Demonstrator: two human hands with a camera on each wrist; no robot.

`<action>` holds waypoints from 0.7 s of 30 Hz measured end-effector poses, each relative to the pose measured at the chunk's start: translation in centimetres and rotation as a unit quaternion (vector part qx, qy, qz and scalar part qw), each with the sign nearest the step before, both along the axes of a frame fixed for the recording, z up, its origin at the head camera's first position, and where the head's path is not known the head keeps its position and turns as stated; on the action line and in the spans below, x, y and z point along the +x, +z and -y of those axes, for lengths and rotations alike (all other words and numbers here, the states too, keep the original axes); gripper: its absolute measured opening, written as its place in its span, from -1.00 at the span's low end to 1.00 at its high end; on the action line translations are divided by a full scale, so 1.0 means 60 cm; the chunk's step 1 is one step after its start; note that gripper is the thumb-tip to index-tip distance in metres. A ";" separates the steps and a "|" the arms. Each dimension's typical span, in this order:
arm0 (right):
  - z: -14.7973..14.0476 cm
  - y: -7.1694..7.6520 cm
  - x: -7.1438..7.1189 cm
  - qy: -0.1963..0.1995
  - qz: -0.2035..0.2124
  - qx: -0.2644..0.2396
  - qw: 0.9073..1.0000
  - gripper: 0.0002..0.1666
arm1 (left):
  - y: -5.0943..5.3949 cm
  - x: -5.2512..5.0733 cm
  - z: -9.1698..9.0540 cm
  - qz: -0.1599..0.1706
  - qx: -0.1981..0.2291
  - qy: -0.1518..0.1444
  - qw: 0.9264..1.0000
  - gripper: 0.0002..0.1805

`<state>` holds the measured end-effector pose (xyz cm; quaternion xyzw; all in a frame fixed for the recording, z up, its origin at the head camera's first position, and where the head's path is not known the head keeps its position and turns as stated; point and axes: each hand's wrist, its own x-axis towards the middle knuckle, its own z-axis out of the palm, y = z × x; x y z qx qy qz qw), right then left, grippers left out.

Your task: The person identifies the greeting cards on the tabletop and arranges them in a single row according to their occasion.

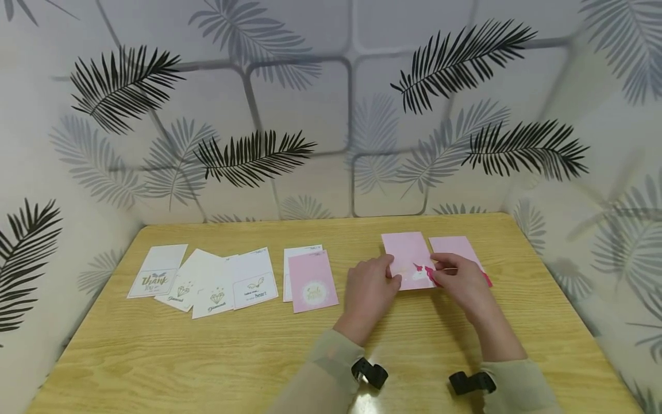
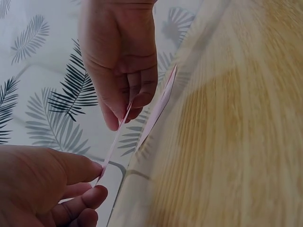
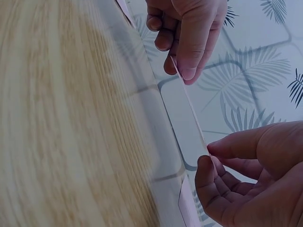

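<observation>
A pink greeting card (image 1: 408,250) with a unicorn on its lower part is held up over the right side of the table. My left hand (image 1: 369,290) pinches its left edge between thumb and fingers. At the lower right corner, my right hand (image 1: 465,284) pinches it too, covering part of the print. Both wrist views show this card nearly edge-on, a thin pink strip (image 2: 112,146) between the left hand (image 2: 52,184) and the right hand (image 3: 260,170). Just behind the right hand lies a second pink card (image 1: 454,247), partly hidden by it.
Left on the wooden table (image 1: 196,356) lie a white "Thank you" card (image 1: 157,276), two diamond cards (image 1: 178,287) and a winged-heart card (image 1: 253,282), partly overlapping. Nearer the middle, a pink card with a round white emblem (image 1: 312,282) overlaps a white card (image 1: 287,276). Leaf-patterned cloth (image 1: 300,115) stands behind.
</observation>
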<state>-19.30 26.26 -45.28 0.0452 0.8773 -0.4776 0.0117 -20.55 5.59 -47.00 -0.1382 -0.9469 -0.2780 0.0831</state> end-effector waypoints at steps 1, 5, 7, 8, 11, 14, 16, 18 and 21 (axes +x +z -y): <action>-0.002 -0.001 0.000 -0.003 0.001 0.005 1.000 -0.49 | -0.001 -0.001 -0.003 0.004 -0.001 -0.001 1.000 -0.72; -0.009 -0.005 -0.002 -0.006 0.006 0.022 1.000 -0.53 | -0.006 -0.002 -0.011 0.011 -0.002 -0.005 1.000 -0.64; -0.012 -0.006 -0.003 -0.005 0.009 0.030 1.000 -0.55 | -0.009 -0.003 -0.015 0.013 -0.003 -0.007 1.000 -0.62; -0.014 -0.007 -0.003 -0.003 0.008 0.033 0.999 -0.56 | -0.010 -0.004 -0.017 0.014 -0.004 -0.008 1.000 -0.62; -0.018 -0.009 -0.004 0.003 0.010 0.040 0.999 -0.57 | -0.015 -0.008 -0.022 0.016 -0.006 -0.011 1.000 -0.62; -0.022 -0.011 -0.006 0.011 0.015 0.059 0.998 -0.56 | -0.020 -0.011 -0.026 0.021 -0.007 -0.012 1.000 -0.62; -0.024 -0.014 -0.008 0.017 0.019 0.075 0.997 -0.55 | -0.023 -0.013 -0.028 0.026 -0.009 -0.013 1.000 -0.61; -0.026 -0.016 -0.010 0.025 0.024 0.090 0.995 -0.54 | -0.026 -0.015 -0.030 0.029 -0.011 -0.014 0.999 -0.62; -0.028 -0.019 -0.013 0.035 0.027 0.103 0.994 -0.51 | -0.030 -0.018 -0.032 0.029 -0.015 -0.015 0.999 -0.63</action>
